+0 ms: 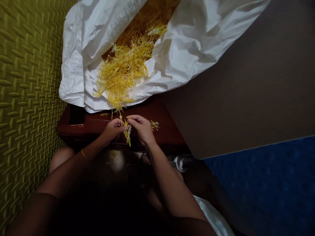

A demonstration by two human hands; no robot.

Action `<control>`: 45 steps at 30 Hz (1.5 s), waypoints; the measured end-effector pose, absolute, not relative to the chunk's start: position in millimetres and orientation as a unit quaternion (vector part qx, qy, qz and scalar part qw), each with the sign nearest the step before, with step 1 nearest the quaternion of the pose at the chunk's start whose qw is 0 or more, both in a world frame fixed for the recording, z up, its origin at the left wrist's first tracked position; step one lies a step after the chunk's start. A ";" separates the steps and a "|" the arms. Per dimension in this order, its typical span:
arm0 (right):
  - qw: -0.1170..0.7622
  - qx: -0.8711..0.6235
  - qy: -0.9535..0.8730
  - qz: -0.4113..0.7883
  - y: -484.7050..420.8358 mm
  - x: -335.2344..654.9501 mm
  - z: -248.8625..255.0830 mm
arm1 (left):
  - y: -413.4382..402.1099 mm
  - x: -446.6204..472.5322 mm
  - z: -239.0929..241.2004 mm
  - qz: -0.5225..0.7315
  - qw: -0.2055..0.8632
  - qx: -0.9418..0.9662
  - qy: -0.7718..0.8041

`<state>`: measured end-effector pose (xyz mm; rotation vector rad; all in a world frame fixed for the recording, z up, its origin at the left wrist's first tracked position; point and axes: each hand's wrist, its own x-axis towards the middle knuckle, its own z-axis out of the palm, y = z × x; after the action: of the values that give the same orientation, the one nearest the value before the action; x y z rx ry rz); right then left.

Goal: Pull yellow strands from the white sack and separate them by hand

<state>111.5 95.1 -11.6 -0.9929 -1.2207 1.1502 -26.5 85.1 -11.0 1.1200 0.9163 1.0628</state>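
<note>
My left hand (113, 129) and my right hand (144, 128) meet over the dark red case-like surface, fingertips almost touching. Between them is a small bunch of thin yellow and white strands (127, 135), pinched by both hands, its ends fanning downward. Its material is hard to make out. Just above lies a large heap of similar yellow strands (125, 68), spilling from the mouth of a white woven sack (187, 49). A loose sprig of strands (155, 125) rests right of my right hand.
A dark phone-like slab (76, 115) lies at the left end of the red surface (167, 131). Yellow textured wall or padding (27, 98) rises at left. A large brown panel (246, 88) stands at right, with blue material (265, 177) below it.
</note>
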 end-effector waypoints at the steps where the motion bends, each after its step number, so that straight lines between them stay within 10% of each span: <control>1: 0.559 -0.420 -0.519 0.492 94.6 111.5 -11.0 | 85.1 -26.3 -11.1 0.468 0.613 0.491 0.405; 15: 0.565 -0.396 -0.574 0.441 95.0 113.9 -10.2 | 87.4 -30.3 -10.3 0.491 0.474 0.574 0.452; 21: 0.523 -0.441 -0.692 0.228 93.1 114.9 -10.2 | 88.2 -33.9 -11.9 0.476 0.334 0.664 0.470; 28: 0.459 -0.474 -0.752 0.020 98.1 105.2 -17.5 | 95.0 -31.1 -8.1 0.472 0.444 0.610 0.455; 39: 0.521 -0.420 -0.648 0.363 108.0 107.9 -12.3 | 94.4 -33.4 -12.5 0.482 0.466 0.586 0.456; 45: 0.536 -0.424 -0.684 0.256 100.0 102.4 -9.6 | 93.0 -34.1 -14.0 0.468 0.418 0.611 0.483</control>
<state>102.4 100.0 -9.6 -1.0108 -1.6278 0.6100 -34.1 93.0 -14.0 1.5328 1.2114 1.1728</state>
